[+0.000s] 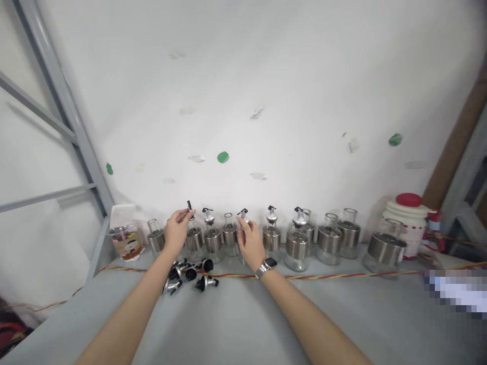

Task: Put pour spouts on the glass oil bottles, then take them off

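Observation:
Glass bottles with steel bands stand in a row along the wall. My left hand (177, 232) is closed, its fingertips pinching a black-tipped pour spout (189, 205) at the mouth of a bottle (195, 239). Whether that spout is fully seated is hidden by my fingers. Farther right, my right hand (251, 242) wraps its fingers round another pour spout (244, 213) atop a bottle mostly hidden behind the hand. Between my hands are a bottle with a spout (209, 217) and an open-necked bottle (230, 234). Several loose pour spouts (205, 284) lie on the grey table below my left hand.
To the right stand two spouted bottles (297, 246) and several open-necked ones (329, 241). A cream jar with a red lid (407, 223) is at the far right, a container of amber liquid (127, 243) at the far left. A twisted red-yellow wire (323, 276) crosses the table (243, 324).

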{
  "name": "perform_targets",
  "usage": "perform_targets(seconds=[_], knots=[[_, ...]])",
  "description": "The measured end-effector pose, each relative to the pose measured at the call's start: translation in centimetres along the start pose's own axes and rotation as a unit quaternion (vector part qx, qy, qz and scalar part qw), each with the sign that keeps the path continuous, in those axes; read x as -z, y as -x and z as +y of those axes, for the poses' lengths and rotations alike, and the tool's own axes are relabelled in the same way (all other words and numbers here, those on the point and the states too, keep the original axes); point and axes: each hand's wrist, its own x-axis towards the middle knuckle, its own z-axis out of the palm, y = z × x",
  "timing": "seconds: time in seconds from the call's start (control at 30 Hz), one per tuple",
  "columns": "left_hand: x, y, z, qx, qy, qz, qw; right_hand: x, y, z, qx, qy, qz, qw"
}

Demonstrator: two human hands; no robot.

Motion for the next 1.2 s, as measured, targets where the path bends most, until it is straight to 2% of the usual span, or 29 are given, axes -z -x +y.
perform_targets(seconds=[0.13, 0.4, 0.57, 0.77, 0.87, 1.0, 1.2], knots=[[0.0, 0.2, -0.5, -0.019, -0.053, 0.014, 0.998, 0.0, 0.0, 0.0, 0.000, 0.000, -0.002, 1.000], [0.3, 1.1, -0.5, -0.086, -0.171, 0.004, 0.981, 0.0, 0.0, -0.1, -0.001, 0.000, 0.000, 1.000], [0.8, 1.4, -0.3, -0.152, -0.281, -0.001, 0.948, 0.0, 0.0, 0.0, 0.002, 0.001, -0.002, 1.000], [1.6, 1.4, 0.2, -0.249, -0.400, -0.062, 0.880, -0.1, 0.0, 0.1, 0.003, 0.002, 0.003, 1.000], [1.6, 1.4, 0.2, -0.277, -0.433, -0.072, 0.855, 0.0, -0.1, 0.0, 0.002, 0.004, 0.006, 1.000], [1.5, 1.2, -0.1, -0.296, -0.451, -0.069, 0.839, 0.1, -0.1, -0.2, 0.002, 0.006, 0.009, 1.000], [1.3, 1.0, -0.5, -0.319, -0.442, -0.073, 0.835, 0.1, -0.1, -0.1, 0.002, 0.008, 0.009, 1.000]])
